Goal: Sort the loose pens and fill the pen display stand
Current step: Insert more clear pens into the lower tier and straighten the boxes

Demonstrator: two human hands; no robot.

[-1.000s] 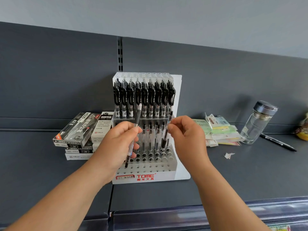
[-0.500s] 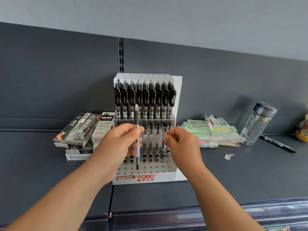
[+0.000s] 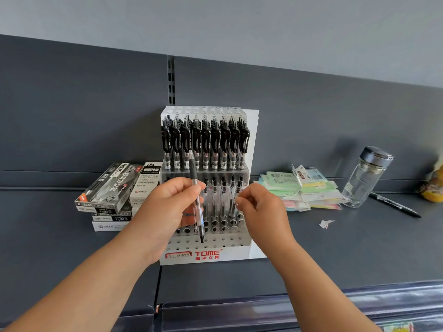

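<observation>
left hand (image 3: 165, 212): fingers hold black pen (image 3: 200, 224) upright, tip down | right hand (image 3: 261, 212): fingers pinch clear pen (image 3: 232, 188) standing in pen display stand (image 3: 208, 256) | stand sits on shelf (image 3: 335, 248)

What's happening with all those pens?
A person is filling a white pen display stand on a grey shelf. The left hand holds one pen upright, tip down, in front of the stand's lower holes. The right hand seems to pinch a clear pen standing in the middle row. The top row of black pens looks full, and the front holes are empty.
</observation>
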